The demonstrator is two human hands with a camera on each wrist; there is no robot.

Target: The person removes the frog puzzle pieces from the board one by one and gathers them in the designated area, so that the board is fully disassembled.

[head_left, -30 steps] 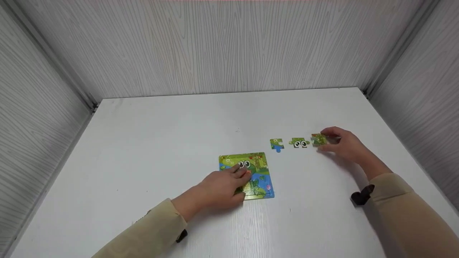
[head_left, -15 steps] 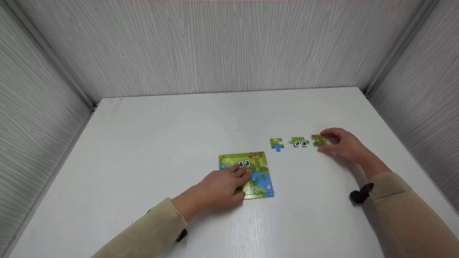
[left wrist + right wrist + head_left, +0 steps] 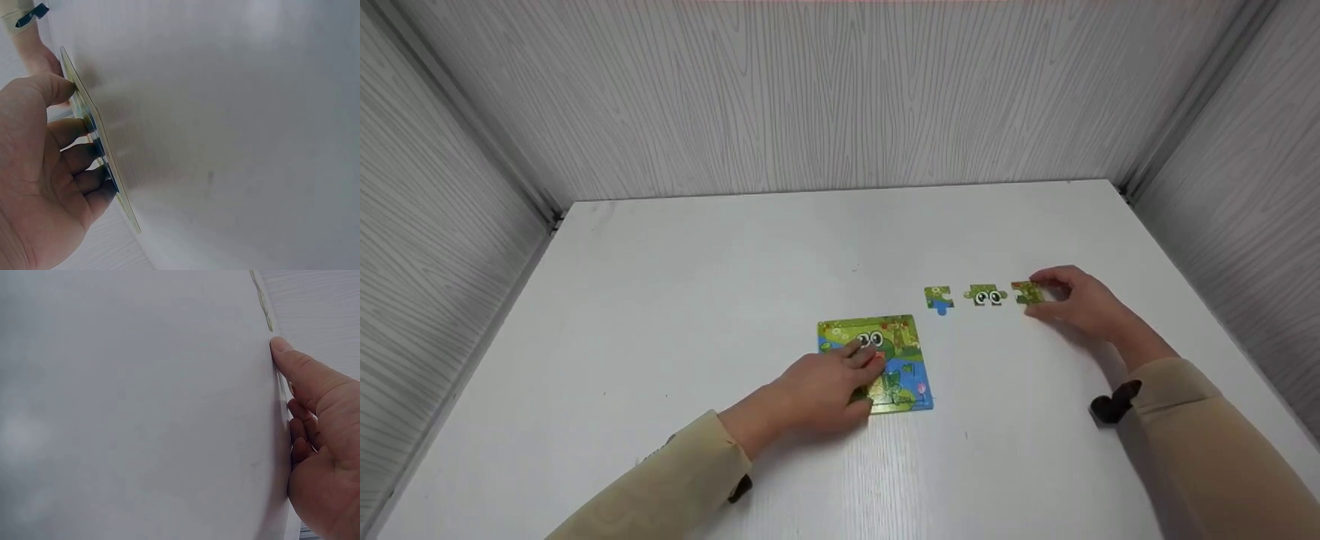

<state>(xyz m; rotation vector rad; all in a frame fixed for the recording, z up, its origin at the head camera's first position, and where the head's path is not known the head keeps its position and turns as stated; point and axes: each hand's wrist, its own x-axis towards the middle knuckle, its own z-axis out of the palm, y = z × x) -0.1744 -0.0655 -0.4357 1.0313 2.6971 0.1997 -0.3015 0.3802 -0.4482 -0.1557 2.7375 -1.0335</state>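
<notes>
My left hand point(image 3: 823, 391) rests on a square frog jigsaw puzzle point(image 3: 913, 369), its fingers spread over the left part of the picture. In the left wrist view the fingertips touch the face of the thin puzzle board point(image 3: 128, 209). Over to the right, my right hand point(image 3: 1081, 306) pinches a green puzzle piece point(image 3: 1026, 293) between thumb and fingers. That piece lies on the table at the right end of a short row. Beside it are a piece with two frog eyes point(image 3: 985, 296) and a green-and-blue piece point(image 3: 938, 298). The right wrist view hardly shows the held piece.
A white table point(image 3: 697, 300) carries everything. Pale wood-grain panels point(image 3: 840, 97) stand behind it and at both sides. A dark strap part point(image 3: 1114, 403) hangs below the right sleeve, and a smaller one point(image 3: 740, 489) below the left.
The right hand's piece has shifted very slightly to the right and now lies straighter in line with the others. The left hand has stayed on the puzzle.
</notes>
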